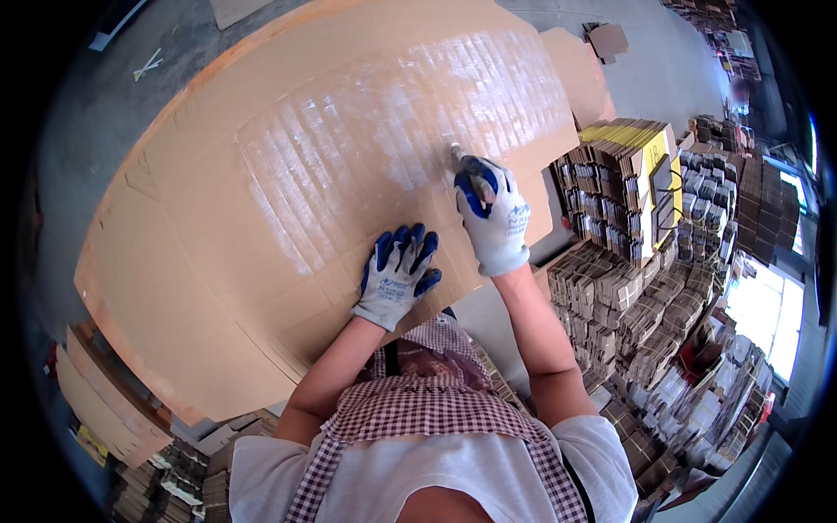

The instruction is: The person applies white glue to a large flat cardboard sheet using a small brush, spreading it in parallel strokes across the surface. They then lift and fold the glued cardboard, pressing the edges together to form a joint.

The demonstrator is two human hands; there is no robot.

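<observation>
A large brown cardboard sheet (200, 218) spreads out in front of me. Its middle carries a broad patch of whitish, shiny wet streaks (384, 131) that look like glue. My right hand (493, 213), in a white glove with blue palm and fingertips, is closed round what looks like a brush (456, 152). The tip is at the near edge of the streaked patch; the fingers hide most of its handle. My left hand (397, 275), gloved alike, rests on the sheet near its closest edge with the fingers spread, holding nothing.
Bundled stacks of flattened cardboard (602, 296) crowd the right side, close to my right arm. A yellow-sided stack (654, 161) stands above them. More boards (113, 392) lie at the lower left. Grey floor (131, 96) shows at the upper left, with white scraps on it.
</observation>
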